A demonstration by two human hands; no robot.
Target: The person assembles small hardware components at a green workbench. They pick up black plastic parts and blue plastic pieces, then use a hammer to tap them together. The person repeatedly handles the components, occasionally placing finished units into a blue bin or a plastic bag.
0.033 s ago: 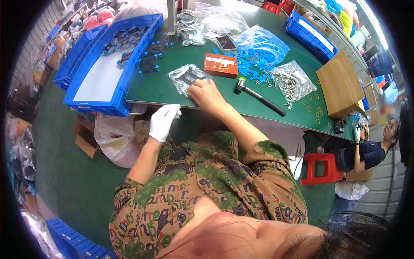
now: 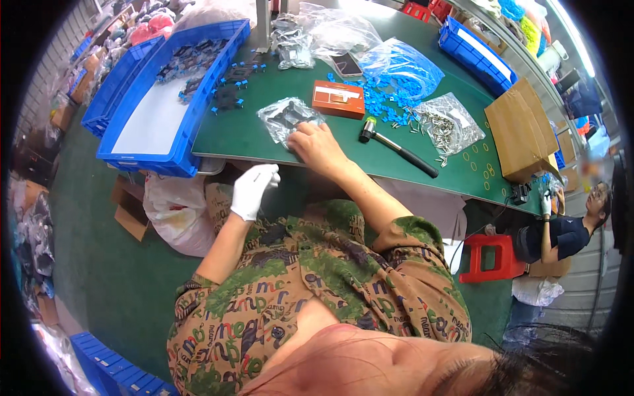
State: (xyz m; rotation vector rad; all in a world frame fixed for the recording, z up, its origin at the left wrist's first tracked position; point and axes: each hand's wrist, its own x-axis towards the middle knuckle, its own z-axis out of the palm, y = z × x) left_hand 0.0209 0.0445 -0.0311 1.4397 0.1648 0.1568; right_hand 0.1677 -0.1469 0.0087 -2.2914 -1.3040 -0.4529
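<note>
On the near edge of the green table lies a clear plastic bag (image 2: 276, 123) with dark flat parts inside. My bare right hand (image 2: 319, 149) is over the bag's right side, its fingers bent and closed on the plastic; the fingertips are partly hidden. My left hand (image 2: 252, 191), in a white glove, hovers just off the table edge, left of the bag. Its fingers are curled together, and nothing shows in them. An orange-red box (image 2: 338, 99) stands beyond my right hand. Right of it lies a hammer (image 2: 403, 154) with a black handle.
A blue tray (image 2: 146, 162) of dark parts stands at left, with dark and blue assemblies (image 2: 228, 98) beside it. Blue clips (image 2: 380, 99), a bag of metal pins (image 2: 449, 125), rubber bands (image 2: 487, 173) and a cardboard box (image 2: 522, 132) lie rightward. A person (image 2: 561, 234) works at far right.
My left hand has shifted slightly right and down, away from the table edge. My right hand stays at the plastic bag with hardly any movement.
</note>
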